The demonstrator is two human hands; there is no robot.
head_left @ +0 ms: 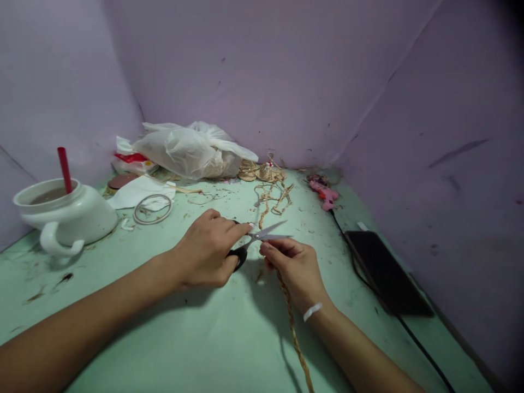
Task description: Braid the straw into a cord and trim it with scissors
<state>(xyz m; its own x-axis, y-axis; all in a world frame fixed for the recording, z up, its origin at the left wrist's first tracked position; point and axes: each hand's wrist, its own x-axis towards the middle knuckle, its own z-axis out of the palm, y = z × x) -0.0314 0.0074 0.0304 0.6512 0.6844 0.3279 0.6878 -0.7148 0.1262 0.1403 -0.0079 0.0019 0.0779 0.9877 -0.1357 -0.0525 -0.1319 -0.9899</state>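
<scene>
My left hand (pixel 208 248) grips black-handled scissors (pixel 258 236), their blades parted and pointing right, just above the fingertips of my other hand. Between the thumb and fingers of my right hand (pixel 295 267) is a braided straw-coloured cord (pixel 295 333). One length of it hangs down toward the front edge of the view. Beyond the blades, a loose tangle of similar braid (pixel 273 197) lies on the table; whether it joins the held cord is hidden by the scissors and fingers. A white band is around my right wrist.
A white cup (pixel 77 213) with a red stick stands left, near a metal ring (pixel 152 209) and white paper (pixel 141 192). A plastic bag (pixel 192 150) sits against the wall. On the right are a pink glue gun (pixel 325 195), its black cable and a dark phone (pixel 387 270).
</scene>
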